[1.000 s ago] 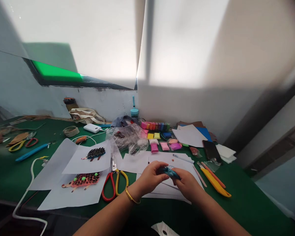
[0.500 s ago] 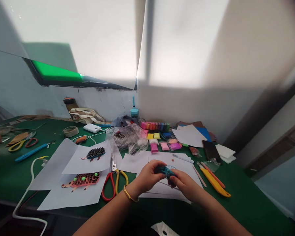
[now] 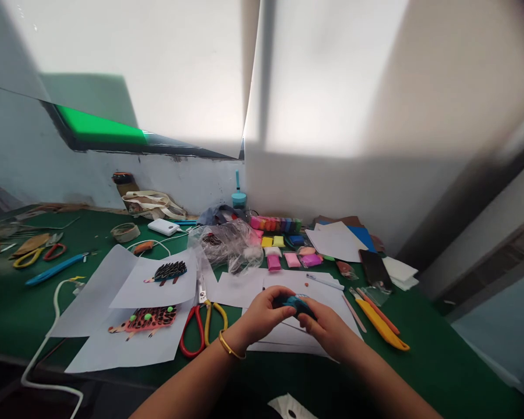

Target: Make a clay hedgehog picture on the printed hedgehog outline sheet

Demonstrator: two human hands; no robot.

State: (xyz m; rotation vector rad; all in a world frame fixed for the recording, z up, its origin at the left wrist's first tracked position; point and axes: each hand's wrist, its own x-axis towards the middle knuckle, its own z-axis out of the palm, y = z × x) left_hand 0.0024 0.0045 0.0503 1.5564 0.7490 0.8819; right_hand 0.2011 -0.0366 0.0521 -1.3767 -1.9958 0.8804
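My left hand and my right hand meet over the white paper sheets. Between their fingers and thumbs is a piece of teal-blue modelling clay. Both hands are closed on it, and the fingers cover much of its outline. I cannot tell whether a wrapper is around it. A gold bangle circles my left wrist. Just left of that wrist lie red-and-yellow-handled scissors. Beyond the hands are small packets of coloured clay and a pen.
Two paper-and-clay hedgehogs, one black-spined and one pink, rest on sheets at left. A yellow cutter and dark phone lie at right. Behind are crumpled plastic bags. A white cable crosses the left edge.
My right fingers have shifted over the teal-blue clay, and the clay has turned slightly between both hands. The things on the table have stayed put.
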